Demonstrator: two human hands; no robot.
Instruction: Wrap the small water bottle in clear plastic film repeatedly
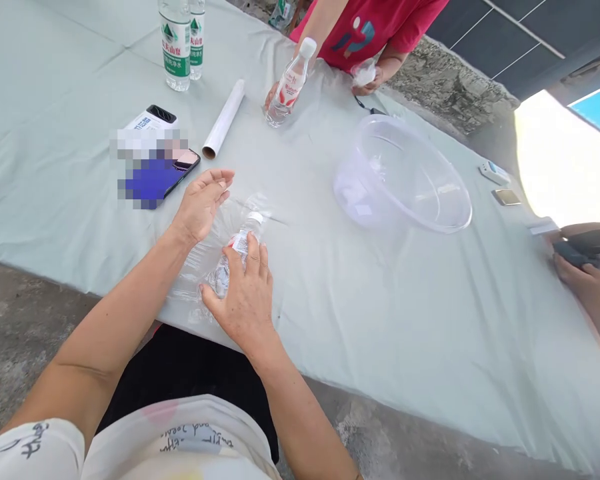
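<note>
A small clear water bottle [241, 243] with a white cap and a red-and-white label lies on its side in front of me. Beneath and around it is crumpled clear plastic film [193, 275]. My right hand [247, 293] rests over the bottle, thumb on one side and fingers on the other. To the upper left of the bottle, my left hand [200, 207] is raised over the film's edge, its fingers loosely bent with nothing visible in them. Part of the bottle's body is hidden under my right hand.
A film roll [224, 119], a phone [167, 170] and large water bottles [176, 47] stand or lie beyond my left hand. A clear basin [405, 173] is to the right. Opposite, a person in red [370, 33] holds another bottle [291, 83]. Another person's hand [587, 280] holds a dark device.
</note>
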